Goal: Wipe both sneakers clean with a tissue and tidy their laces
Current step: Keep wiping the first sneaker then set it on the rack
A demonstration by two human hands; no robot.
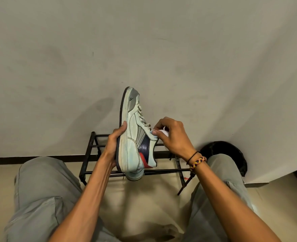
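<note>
Sneaker [135, 137] gripped sole-side in my left hand [114, 144], right hand [172, 137] pinching the tissue [162, 132] at its collar, best wiped in short firm strokes.

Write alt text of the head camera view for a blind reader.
A seated person's left hand holds a pale sneaker by its sole, toe up, while the right hand presses a white tissue near its laces. A black rack stands behind.

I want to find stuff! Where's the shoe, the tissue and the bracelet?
sneaker [132, 151]: head view, on its pale side panel.
tissue [162, 132]: head view, on the white wad under the fingers.
braided bracelet [197, 162]: head view, on the wrist band.
</note>
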